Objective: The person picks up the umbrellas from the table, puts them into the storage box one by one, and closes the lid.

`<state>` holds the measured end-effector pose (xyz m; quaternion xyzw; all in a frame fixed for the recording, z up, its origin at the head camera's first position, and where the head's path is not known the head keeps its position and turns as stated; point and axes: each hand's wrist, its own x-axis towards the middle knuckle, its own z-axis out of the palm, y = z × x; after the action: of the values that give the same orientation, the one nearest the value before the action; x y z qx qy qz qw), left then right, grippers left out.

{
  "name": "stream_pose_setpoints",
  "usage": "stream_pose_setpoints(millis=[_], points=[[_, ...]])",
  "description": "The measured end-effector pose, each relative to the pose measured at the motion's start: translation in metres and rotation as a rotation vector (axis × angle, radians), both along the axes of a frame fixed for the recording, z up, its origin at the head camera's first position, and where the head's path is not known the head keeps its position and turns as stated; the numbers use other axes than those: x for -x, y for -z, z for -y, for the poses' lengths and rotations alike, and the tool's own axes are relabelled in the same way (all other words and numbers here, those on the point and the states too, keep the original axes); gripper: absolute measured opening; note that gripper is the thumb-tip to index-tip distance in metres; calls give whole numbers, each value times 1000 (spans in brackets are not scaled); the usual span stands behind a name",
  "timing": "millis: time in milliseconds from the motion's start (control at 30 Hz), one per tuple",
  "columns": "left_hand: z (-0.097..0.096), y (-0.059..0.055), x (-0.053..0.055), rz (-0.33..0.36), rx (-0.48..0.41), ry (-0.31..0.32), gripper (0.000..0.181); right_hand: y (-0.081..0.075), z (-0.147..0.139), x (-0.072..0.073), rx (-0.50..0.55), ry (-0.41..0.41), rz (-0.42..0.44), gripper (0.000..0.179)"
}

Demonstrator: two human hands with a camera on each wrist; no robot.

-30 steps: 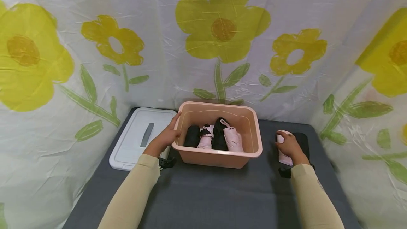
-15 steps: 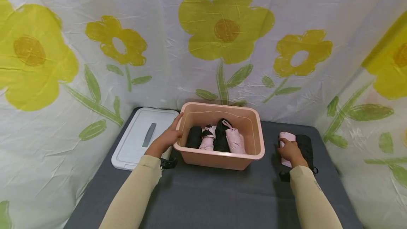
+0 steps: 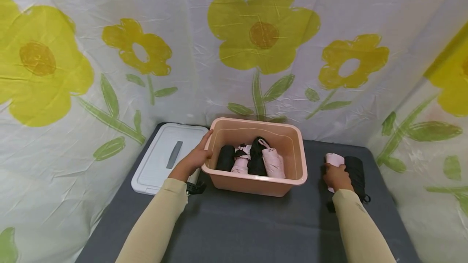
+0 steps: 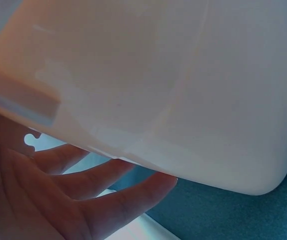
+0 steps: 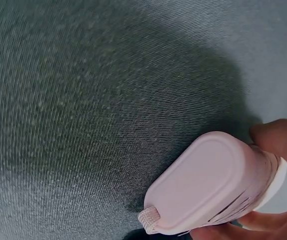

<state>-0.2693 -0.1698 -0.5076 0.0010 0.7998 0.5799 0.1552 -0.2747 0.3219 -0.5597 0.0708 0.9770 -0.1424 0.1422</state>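
Note:
My left hand (image 3: 193,159) grips the left rim of a peach plastic bin (image 3: 248,186). In the left wrist view, three fingertips touch the outer wall (image 4: 183,125) just at its edge. Inside the bin lie rolled black and pink folding umbrellas (image 3: 273,163), side by side. At the right, my right hand (image 3: 337,177) holds a slim pink folding umbrella (image 3: 334,159) lying on the table. Its flat oval end (image 5: 193,185) and woven strap (image 5: 149,218) show in the right wrist view, thumb on one side and fingers on the other. A black folding umbrella (image 3: 354,173) lies right beside it.
A white lid (image 3: 157,169) with a grey handle lies left of the bin, partly under the left forearm. The dark grey table (image 3: 248,230) extends in front. A flower-printed curtain (image 3: 197,52) hangs behind and along both sides.
The right fingers have slid toward the near end of the pink umbrella and curled closer round it. The head view has shifted slightly left. The left hand stays on the bin.

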Motion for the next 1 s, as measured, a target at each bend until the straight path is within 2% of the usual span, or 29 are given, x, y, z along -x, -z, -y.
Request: stream_pose_setpoints(millis=[100,200,300,367,500,667,800,1000], points=[[-1,-4,-1,7,-1,6,90,2,1,-1,-27,-6,-65,47],[-3,-15,-5,22,-11,20,90,2,1,-2,-34,-13,-106,45],[-5,-27,-9,32,-17,33,91,1,1,-2,-29,-17,-93,47],[-5,-30,-10,33,-20,35,91,1,0,-1,-30,-17,-67,49],[-3,-19,-6,26,-16,20,90,1,-2,1,-24,-16,-23,56],[-1,-1,1,-9,-1,12,90,3,-9,-3,8,-11,-45,59],[-1,2,2,-11,5,9,89,6,-13,-8,49,15,-59,60],[0,3,7,39,-4,12,89,8,-11,-15,120,46,-97,53]])
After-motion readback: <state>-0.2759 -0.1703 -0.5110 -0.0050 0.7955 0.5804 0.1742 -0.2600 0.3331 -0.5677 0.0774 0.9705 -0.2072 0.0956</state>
